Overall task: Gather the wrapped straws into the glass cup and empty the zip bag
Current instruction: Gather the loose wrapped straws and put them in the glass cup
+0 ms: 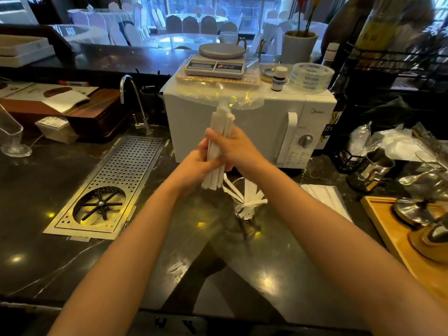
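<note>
- Both bare forearms reach in from the near edge and converge toward the middle, raised above the bench.
- The left hand (196, 166) is curled closed, fingers wrapped around the lower part of a white bundle.
- The right hand (234, 147) is closed over the same bundle just above, touching the left hand, knuckles facing up.

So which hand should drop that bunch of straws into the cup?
Probably the right hand. It wraps the straws higher up and sits almost above the cup. The left hand only steadies the bottom ends, so it could let go first.
</note>
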